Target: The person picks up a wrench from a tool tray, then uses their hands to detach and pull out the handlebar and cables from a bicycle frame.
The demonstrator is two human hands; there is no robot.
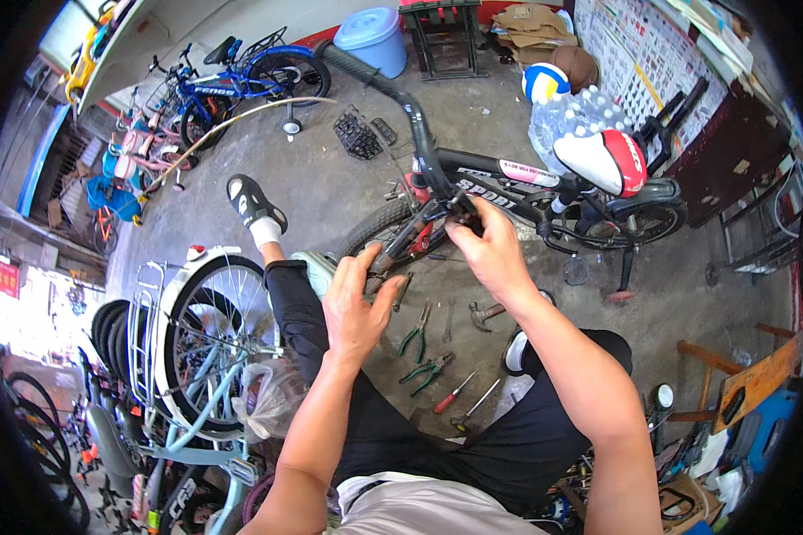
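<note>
A small black bicycle [491,169] stands before me, its handlebar [410,116] turned so that one end reaches far left. The other end of the bar, bare and greyish, comes toward me. My left hand [359,308] closes its fingers and thumb around that bare end. My right hand [486,250] pinches a small black part [460,209] beside the bar, near the middle of the handlebar; its exact kind is hidden by the fingers. Below the hands is the front wheel [375,227], partly covered by the bar.
On the floor between my legs lie green-handled pliers [415,333], more pliers [428,371], a wrench [449,321], a hammer [487,316] and a red screwdriver [455,392]. A light-blue bicycle [207,401] lies at left. A blue bucket [371,40] and a blue bicycle [241,80] stand behind.
</note>
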